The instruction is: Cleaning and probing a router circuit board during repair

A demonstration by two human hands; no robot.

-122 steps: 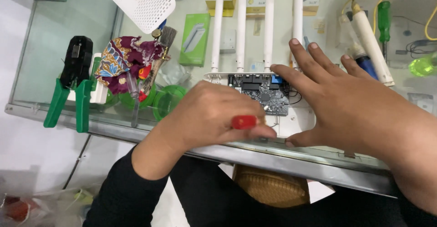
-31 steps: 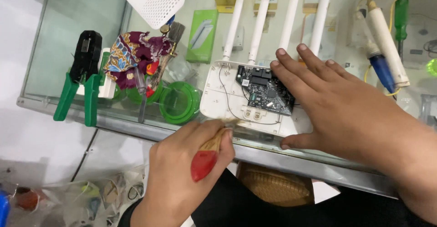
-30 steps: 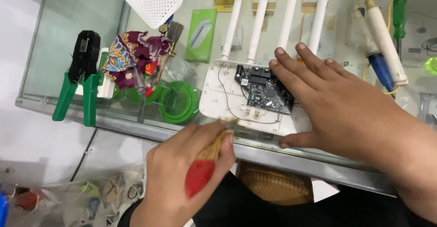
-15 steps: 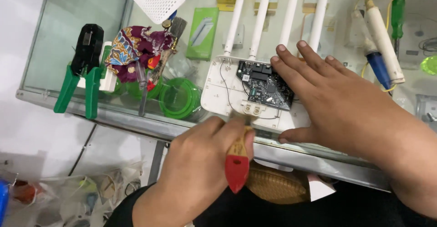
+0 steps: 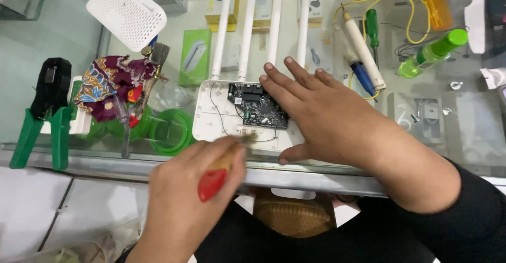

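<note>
Since the frame half a second earlier, the left hand (image 5: 195,199) has swung its brush (image 5: 224,165) round: the red end of the handle, which then pointed down toward the person's lap, now points down and to the left, and the bristle end has come up onto the near edge of the opened router (image 5: 232,118). The left hand is closed around the brush's wooden handle, with the red butt sticking out below the fingers; the hand is blurred by motion. The bristles touch the white base of the router just in front of the dark circuit board (image 5: 258,110).

The right hand (image 5: 327,120) has stayed put, lying flat and open on the right part of the router, fingers spread, fingertips over the right edge of the circuit board and the thumb along the router's near edge. It grips nothing.

The router lies on the glass table (image 5: 63,31) close to its near metal edge, its four white antennas (image 5: 246,33) pointing away from the person.

To the left of the router sit green rolls of tape (image 5: 168,134), a patterned cloth (image 5: 108,83), a second brush (image 5: 150,75) and a green-handled crimping tool (image 5: 45,110). A white perforated router cover (image 5: 126,12) lies at the far left. On the right are a white soldering iron (image 5: 363,49) with a blue grip, a green screwdriver (image 5: 372,28), a yellow wire (image 5: 379,2) and a green bottle (image 5: 432,52).
</note>
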